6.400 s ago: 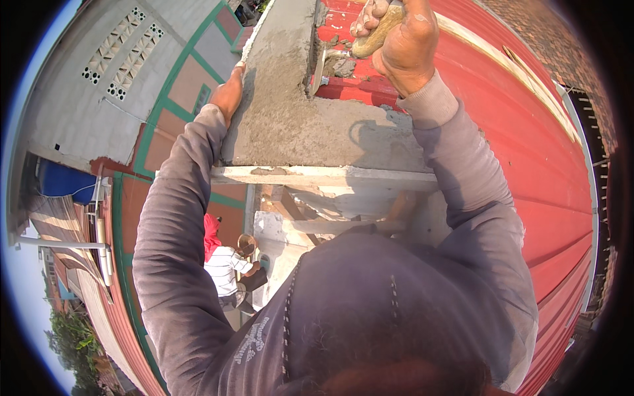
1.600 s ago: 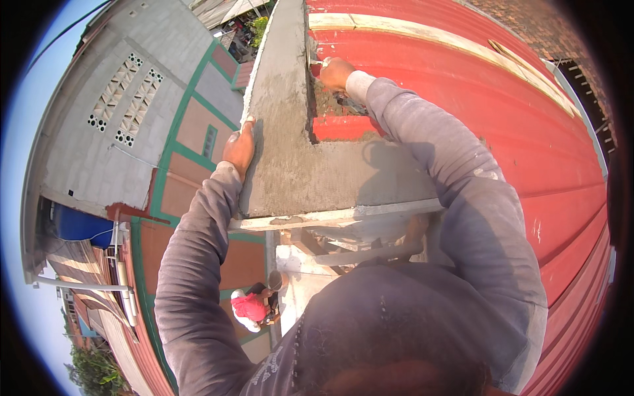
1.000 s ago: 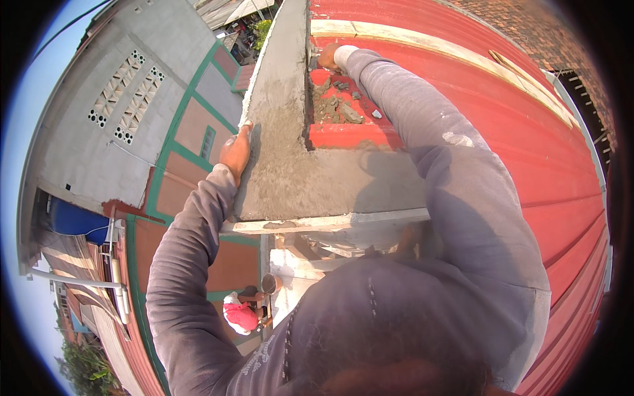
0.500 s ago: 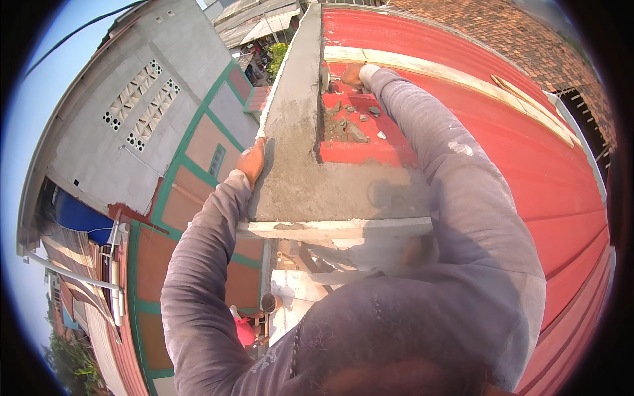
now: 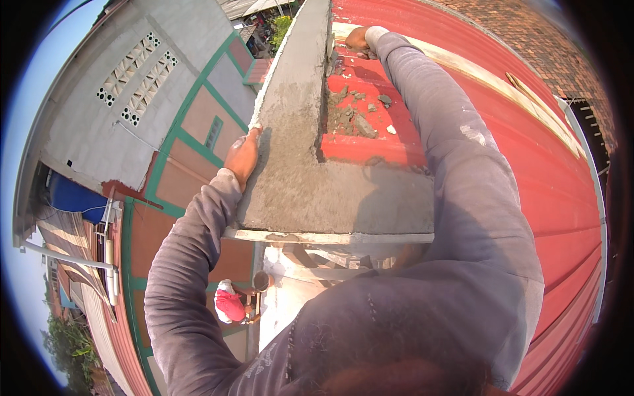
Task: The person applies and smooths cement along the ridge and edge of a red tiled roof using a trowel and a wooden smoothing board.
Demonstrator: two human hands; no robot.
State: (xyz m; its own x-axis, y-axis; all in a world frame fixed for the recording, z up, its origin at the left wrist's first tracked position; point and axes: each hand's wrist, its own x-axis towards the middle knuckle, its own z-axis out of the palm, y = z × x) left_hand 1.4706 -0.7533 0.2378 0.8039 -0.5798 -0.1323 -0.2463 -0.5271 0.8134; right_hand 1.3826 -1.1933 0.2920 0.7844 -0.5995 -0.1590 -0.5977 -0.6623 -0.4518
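Note:
A grey, freshly smoothed concrete ledge (image 5: 294, 109) runs away from me and turns right in front of my chest. My left hand (image 5: 243, 157) grips its rough outer left edge, fingers bent over the side. Far along the inner edge, my right hand (image 5: 358, 42) is closed above the red metal roof (image 5: 403, 142). Whatever it holds is mostly hidden; a small grey edge shows beside it against the ledge. Crumbled mortar lumps (image 5: 356, 119) lie on the red roof in the corner between the two arms of the ledge.
A pale wooden board (image 5: 462, 69) lies across the red roof. Along the ledge's near side runs a pale strip (image 5: 330, 237), with a drop beyond it. A person in red (image 5: 229, 305) is far below, beside a dark bucket (image 5: 262, 281). A grey building (image 5: 142, 145) stands left.
My right hand has moved farther away along the ledge's inner edge. My left hand stays on the outer edge. The view has shifted, and more of the person below shows.

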